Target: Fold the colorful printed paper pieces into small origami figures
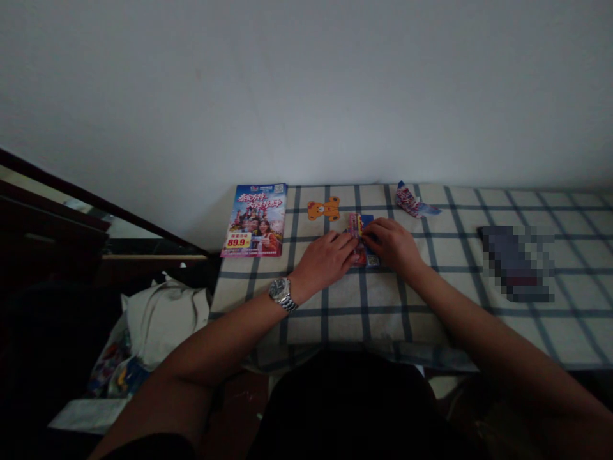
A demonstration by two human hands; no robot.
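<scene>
On the checked cloth lies a small folded leaflet (370, 260), printed in blue and pink with a code square near its lower right corner. My left hand (325, 259), below a metal wristwatch (282, 294), holds its left side down with the fingers close together. From the right, my right hand (393, 245) pinches the paper with curled fingers. The fingertips of both hands nearly meet over the leaflet and hide its middle. An orange bear-shaped cutout (324, 209) lies just beyond my left hand. Behind my right hand is a crumpled printed paper (412, 202).
A stack of printed flyers (256, 220) sits at the table's left end. A blurred dark object (514, 262) lies to the right on the checked tablecloth (454, 249). The wall (335, 96) borders the back edge. A white bag (165, 313) stands below left.
</scene>
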